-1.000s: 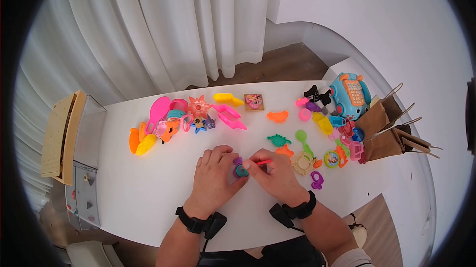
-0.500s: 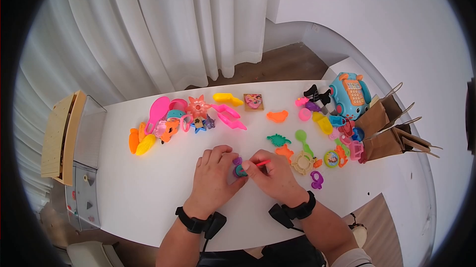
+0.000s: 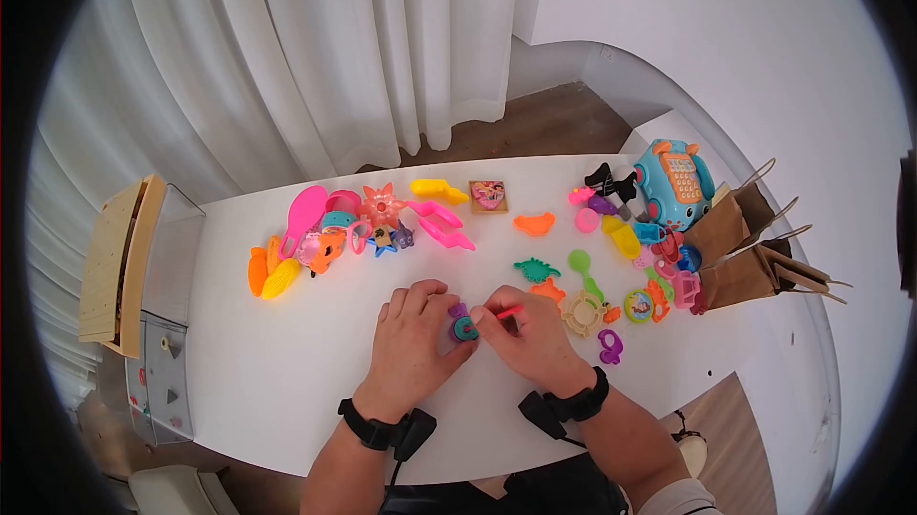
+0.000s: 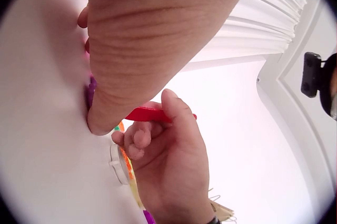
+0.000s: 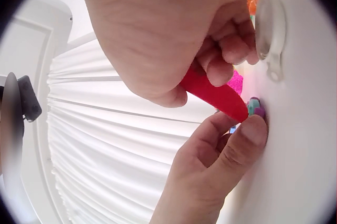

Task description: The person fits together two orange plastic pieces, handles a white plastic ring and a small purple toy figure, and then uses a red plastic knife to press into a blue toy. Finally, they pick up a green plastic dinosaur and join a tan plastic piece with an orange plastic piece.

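Observation:
A small teal and purple toy (image 3: 464, 329) lies on the white table, held between the thumb and fingers of my left hand (image 3: 411, 348). My right hand (image 3: 530, 343) pinches a red flat tool (image 3: 510, 311) between thumb and fingers. In the right wrist view the tip of the red tool (image 5: 221, 99) is at the teal part of the toy (image 5: 254, 107); whether they touch I cannot tell. The left wrist view shows the red tool (image 4: 147, 114) in the right hand (image 4: 174, 166), while the left hand (image 4: 142, 40) hides most of the toy.
Beyond the hands lie an orange piece (image 3: 534, 225), a green dinosaur (image 3: 537, 270) and a beige ring (image 3: 582, 314). Pink, yellow and orange toys stand at the left, including a pink paddle (image 3: 306, 215). At the right are a toy phone (image 3: 674, 185) and paper bags (image 3: 735, 271).
The red tool in my right hand has shifted and tilted slightly over the toy, and more of the teal top shows. My left hand stays in place.

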The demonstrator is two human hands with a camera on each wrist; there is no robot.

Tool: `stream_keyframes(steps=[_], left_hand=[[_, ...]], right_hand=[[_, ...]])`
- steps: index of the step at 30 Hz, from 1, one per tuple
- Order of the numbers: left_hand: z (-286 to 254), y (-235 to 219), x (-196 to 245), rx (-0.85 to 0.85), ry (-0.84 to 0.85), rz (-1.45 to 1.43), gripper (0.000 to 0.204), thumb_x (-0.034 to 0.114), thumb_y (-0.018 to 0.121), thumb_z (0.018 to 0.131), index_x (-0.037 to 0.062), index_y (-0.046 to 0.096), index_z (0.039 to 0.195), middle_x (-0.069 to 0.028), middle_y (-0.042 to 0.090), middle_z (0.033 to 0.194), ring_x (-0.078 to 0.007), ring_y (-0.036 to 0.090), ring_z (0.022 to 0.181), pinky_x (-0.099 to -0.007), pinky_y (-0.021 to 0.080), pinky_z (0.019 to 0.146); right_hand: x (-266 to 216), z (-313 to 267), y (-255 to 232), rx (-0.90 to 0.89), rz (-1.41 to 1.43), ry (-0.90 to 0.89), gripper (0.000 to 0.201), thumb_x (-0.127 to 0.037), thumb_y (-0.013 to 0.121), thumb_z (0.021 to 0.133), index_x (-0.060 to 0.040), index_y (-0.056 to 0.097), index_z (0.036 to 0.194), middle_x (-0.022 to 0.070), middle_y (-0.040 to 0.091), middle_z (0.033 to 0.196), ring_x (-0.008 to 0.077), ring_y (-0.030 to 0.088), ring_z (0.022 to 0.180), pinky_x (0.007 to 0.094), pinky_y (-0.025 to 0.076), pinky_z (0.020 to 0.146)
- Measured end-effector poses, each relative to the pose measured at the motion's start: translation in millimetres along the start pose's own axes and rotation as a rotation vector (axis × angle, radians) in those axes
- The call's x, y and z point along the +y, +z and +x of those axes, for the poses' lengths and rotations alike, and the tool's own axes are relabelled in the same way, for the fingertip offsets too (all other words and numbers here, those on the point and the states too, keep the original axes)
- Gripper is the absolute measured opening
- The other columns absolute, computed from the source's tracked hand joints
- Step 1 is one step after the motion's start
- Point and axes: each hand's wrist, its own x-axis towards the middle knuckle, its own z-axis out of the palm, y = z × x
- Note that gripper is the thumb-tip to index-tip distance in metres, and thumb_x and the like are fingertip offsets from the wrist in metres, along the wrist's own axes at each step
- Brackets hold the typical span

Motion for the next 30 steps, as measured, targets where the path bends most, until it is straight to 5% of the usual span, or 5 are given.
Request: stream_keyframes(steps=[30], left_hand=[[-0.9, 1.8, -1.6, -0.011, 0.016, 0.013, 0.056, 0.023, 0.089, 0.072, 0.0077, 0.067, 0.121, -0.0085, 0.059, 0.13, -0.0308, 0.057, 0.116, -0.0428, 0.047, 0.098]], right_hand=[[3.1, 0.3, -2.1, -0.005, -0.028, 0.038, 0.025, -0.025, 0.073, 0.098, -0.003, 0.068, 0.086, 0.0081, 0.065, 0.062, 0.0168, 0.063, 0.054, 0.0303, 0.047, 0.054]])
